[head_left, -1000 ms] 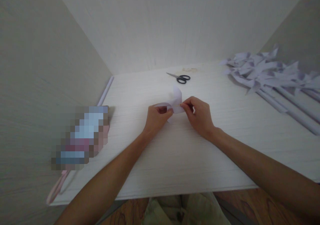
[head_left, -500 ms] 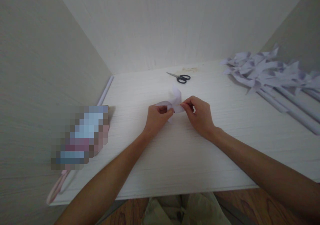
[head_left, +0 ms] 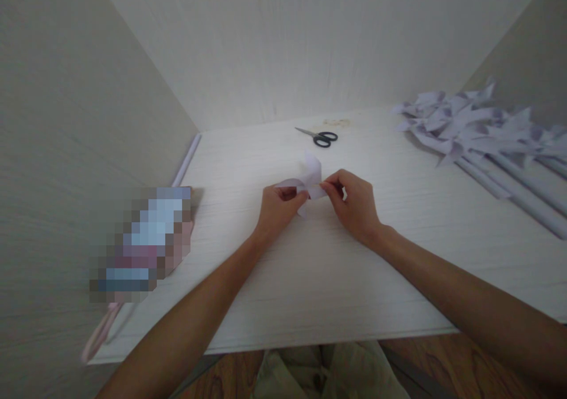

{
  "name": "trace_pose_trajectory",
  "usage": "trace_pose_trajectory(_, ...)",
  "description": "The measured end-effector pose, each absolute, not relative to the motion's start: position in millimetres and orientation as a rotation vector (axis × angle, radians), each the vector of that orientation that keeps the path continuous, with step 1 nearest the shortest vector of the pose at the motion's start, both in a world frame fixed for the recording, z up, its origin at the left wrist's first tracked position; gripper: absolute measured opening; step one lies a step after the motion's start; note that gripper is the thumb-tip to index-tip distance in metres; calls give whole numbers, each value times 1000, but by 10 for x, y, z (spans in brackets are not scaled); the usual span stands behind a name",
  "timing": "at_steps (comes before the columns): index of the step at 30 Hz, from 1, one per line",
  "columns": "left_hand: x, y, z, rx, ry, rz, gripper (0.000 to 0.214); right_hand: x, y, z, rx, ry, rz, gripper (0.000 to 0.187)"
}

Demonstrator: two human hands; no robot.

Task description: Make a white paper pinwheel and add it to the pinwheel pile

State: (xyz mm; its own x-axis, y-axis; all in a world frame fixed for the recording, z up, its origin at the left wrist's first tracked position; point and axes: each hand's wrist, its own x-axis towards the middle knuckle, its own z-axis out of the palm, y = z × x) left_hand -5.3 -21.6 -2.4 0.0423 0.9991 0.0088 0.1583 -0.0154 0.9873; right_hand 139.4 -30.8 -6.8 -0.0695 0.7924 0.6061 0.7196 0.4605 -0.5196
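A small piece of folded white paper [head_left: 311, 177] sits between my two hands, just above the white tabletop [head_left: 319, 269]. My left hand [head_left: 278, 207] pinches its left side with thumb and fingers closed. My right hand [head_left: 354, 205] pinches its right side, fingers curled. One flap of the paper stands up between the hands. Part of the paper is hidden behind my fingers.
Black-handled scissors [head_left: 319, 137] lie behind the hands near the back wall. A pile of folded paper pinwheels on rolled paper sticks [head_left: 478, 133] fills the right side. A rolled paper tube [head_left: 186, 161] lies along the left wall, beside a blurred-out object [head_left: 142, 242].
Almost nothing differs; my hands keep pinching the paper and its flaps shift only slightly.
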Motion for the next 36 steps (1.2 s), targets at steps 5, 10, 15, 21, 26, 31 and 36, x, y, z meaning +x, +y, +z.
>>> trace_pose_trajectory(5,-53,-207,-51,1376,1276,1119,15,1391,-307,-71,-1301,-1808,107,15)
trace_pose_trajectory(10,-52,-210,-67,1394,1282,1115,15,1391,-309,-67,-1300,-1844,70,15)
trace_pose_trajectory(15,-52,-207,-65,1440,1316,1119,18,1413,-313,-43,-1291,-1961,-79,19)
trace_pose_trajectory(21,-63,-200,-84,1473,1354,1106,21,1426,-313,-40,-1256,-2035,-37,19)
trace_pose_trajectory(26,-59,-192,-104,1494,1328,1121,20,1428,-310,-25,-1195,-2121,-102,19)
trace_pose_trajectory(31,-58,-194,-121,1522,1344,1125,19,1404,-323,-22,-1225,-2143,-179,22)
trace_pose_trajectory(36,-62,-196,-117,1515,1353,1119,19,1394,-349,-18,-1188,-2182,-184,22)
